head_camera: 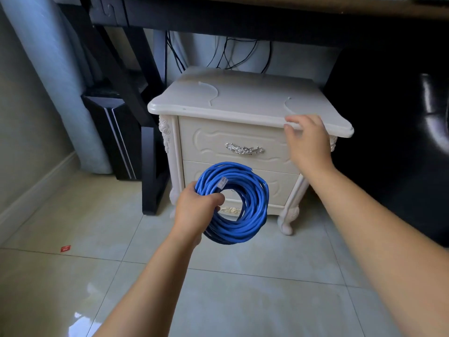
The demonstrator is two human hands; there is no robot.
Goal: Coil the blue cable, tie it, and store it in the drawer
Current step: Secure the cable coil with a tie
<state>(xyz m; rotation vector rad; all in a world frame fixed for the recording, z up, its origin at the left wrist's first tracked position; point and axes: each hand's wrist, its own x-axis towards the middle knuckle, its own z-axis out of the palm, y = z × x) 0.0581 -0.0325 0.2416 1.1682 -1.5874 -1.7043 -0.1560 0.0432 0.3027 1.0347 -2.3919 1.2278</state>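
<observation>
While the left hand (194, 205) grips the blue cable (233, 203) by the near-left side of its coil, the right hand (307, 139) reaches up to the front edge of the white nightstand (243, 103), fingers spread and loosely curved, holding nothing. Its fingertips (290, 120) sit right at the rounded lip of the top, though it is hard to tell whether they touch it. The coil hangs upright in the air in front of the lower drawer (279, 186), above the tiled floor (243, 288), with many loops bundled into a ring and a clear plug end (222, 183) lying across the upper left of the loops. No tie shows on the coil.

Both drawers are closed. The upper drawer (206, 139) carries a silver ornate handle (244, 149) at its middle, clear of both hands; the lower one is partly hidden behind the coil. What the drawers hold cannot be seen. Two thin pale strips (211, 90) lie curved on the nightstand's top, one at the back left and one near the right hand.

Open floor spreads to the left and toward the viewer, marked only by a small red scrap (65, 248). A dark desk leg (150, 154) stands just beside the nightstand's left side, with a black computer tower (114, 132) behind it. To the right the space is dark and shadowed. Black wires (228, 54) hang behind the nightstand under the dark counter (243, 18).
</observation>
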